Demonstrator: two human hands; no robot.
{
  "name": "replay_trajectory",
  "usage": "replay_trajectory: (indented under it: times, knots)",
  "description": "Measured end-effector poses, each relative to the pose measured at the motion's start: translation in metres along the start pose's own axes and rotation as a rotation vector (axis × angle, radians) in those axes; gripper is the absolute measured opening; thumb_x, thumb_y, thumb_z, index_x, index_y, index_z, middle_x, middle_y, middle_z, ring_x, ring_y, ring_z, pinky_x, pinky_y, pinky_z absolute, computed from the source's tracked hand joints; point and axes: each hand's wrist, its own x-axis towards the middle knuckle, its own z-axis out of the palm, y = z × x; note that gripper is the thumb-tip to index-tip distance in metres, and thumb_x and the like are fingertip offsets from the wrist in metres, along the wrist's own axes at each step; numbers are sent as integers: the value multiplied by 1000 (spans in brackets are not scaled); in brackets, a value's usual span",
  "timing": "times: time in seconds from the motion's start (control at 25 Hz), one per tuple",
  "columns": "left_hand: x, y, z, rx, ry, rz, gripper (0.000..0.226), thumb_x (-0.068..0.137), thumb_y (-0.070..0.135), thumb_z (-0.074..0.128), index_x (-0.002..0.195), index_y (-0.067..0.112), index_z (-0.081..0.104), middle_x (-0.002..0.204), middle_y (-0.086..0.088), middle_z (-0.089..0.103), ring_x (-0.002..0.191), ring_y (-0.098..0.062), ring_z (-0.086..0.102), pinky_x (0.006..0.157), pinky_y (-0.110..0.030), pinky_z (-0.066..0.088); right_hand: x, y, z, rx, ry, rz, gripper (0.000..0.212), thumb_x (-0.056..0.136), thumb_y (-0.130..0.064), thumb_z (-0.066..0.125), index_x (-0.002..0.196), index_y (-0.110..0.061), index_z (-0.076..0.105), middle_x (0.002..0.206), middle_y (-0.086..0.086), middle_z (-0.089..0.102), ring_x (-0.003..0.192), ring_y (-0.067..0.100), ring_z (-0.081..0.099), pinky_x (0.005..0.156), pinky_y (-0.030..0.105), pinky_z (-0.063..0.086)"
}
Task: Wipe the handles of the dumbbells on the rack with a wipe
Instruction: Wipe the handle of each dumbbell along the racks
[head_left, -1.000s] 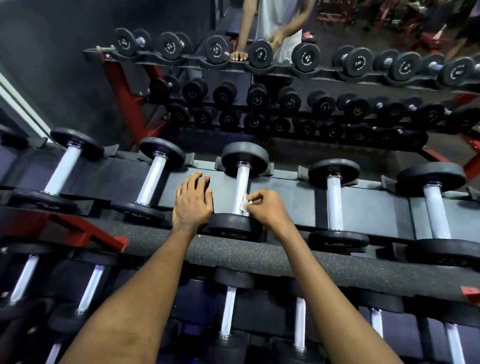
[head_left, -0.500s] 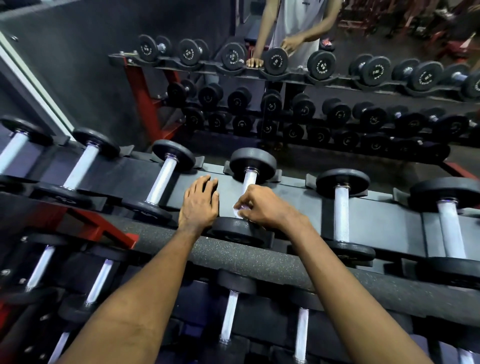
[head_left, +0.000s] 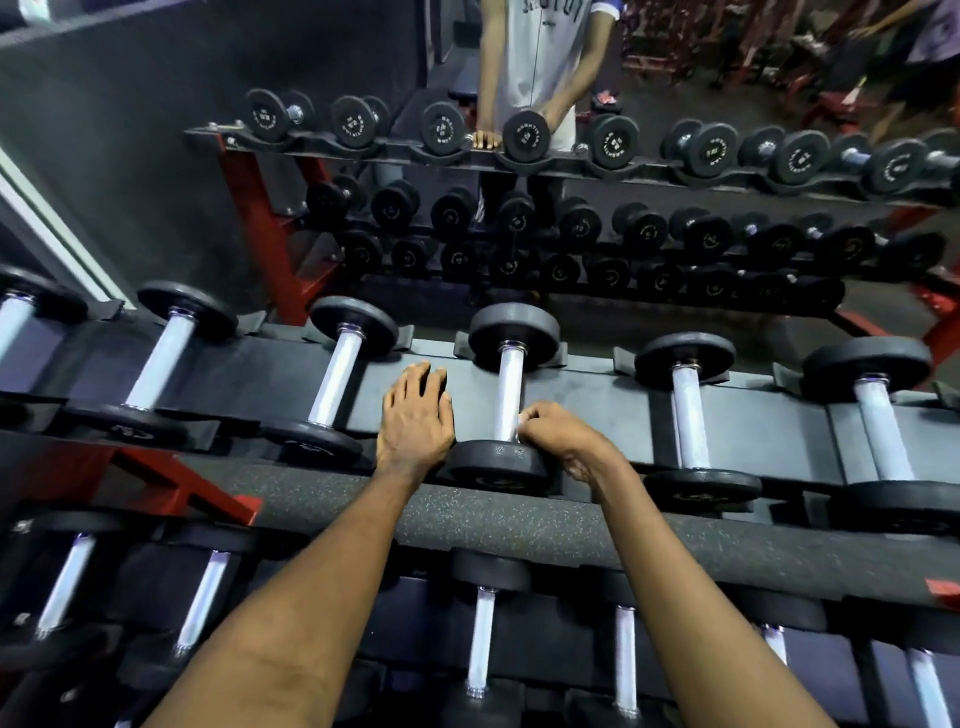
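From the head camera, the top tier of the rack (head_left: 587, 410) runs across the middle of the view, with a row of black-headed dumbbells lying front to back on its grey shelf. The left hand (head_left: 415, 418) lies flat on that shelf, palm down, fingers straight and close together, just beside the near head (head_left: 496, 465) of the middle dumbbell (head_left: 509, 379) and touching its left edge. The right hand (head_left: 558, 436) sits on the other side of the same dumbbell, its fingers curled and pinched on a white wipe (head_left: 521, 419) – only a small scrap of it shows between fingertips and metal. The wipe is pressed against the right side of the pale handle (head_left: 508, 408) at its lower end, just above the near head. Both forearms reach over a speckled padded front rail (head_left: 519, 514). Neighbouring dumbbells (head_left: 337, 379) lie to either side on the same shelf, well apart from the hands, and a lower tier (head_left: 480, 639) of them shows beneath the rail. Beyond stands a further rack (head_left: 649, 169) with red legs, loaded with black dumbbells – a person in a pale top (head_left: 540, 57) stands behind it with one hand on its top rail
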Motion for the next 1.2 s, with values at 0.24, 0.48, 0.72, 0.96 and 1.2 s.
replay_trajectory:
  times: [0.24, 0.48, 0.72, 0.96, 1.2]
  knots:
    - [4, -3, -11, -108, -107, -5, 38, 103, 30, 42, 138, 14, 48, 147, -12, 45, 136, -28, 40, 112, -46, 35, 4, -4, 7, -6, 246, 6, 18, 74, 0, 48, 67, -17, 49, 61, 0, 49, 59, 20, 42, 57, 30, 28]
    - [39, -31, -64, -46, -284, 89, 33, 99, 29, 47, 120, 10, 62, 129, -15, 56, 121, -34, 49, 102, -45, 38, -11, -36, 22, -146, 576, -247, 13, 87, -7, 55, 87, -20, 57, 86, -7, 62, 75, 14, 56, 68, 25, 38]
    - [53, -95, -106, -95, -105, 28, 26, 99, 25, 50, 110, 8, 67, 117, -18, 62, 115, -39, 54, 97, -48, 39, 2, -89, 62, -174, 498, -388, 14, 88, -5, 55, 87, -18, 60, 88, -7, 67, 74, 5, 54, 70, 18, 36]
    - [51, -190, -87, -343, -125, -167, 27, 97, 13, 54, 120, 3, 64, 127, -22, 59, 121, -39, 53, 103, -44, 41, 16, -123, 124, -302, 363, -503, 21, 86, -3, 50, 93, -15, 67, 92, 3, 67, 80, 13, 53, 70, 21, 35]
    - [23, -241, -56, -135, -97, 46, 44, 103, 24, 46, 145, 12, 46, 152, -13, 45, 139, -34, 42, 114, -53, 36, 32, -137, 163, -408, 174, -526, 25, 88, -8, 56, 98, -19, 77, 97, -3, 66, 79, 5, 54, 64, 1, 33]
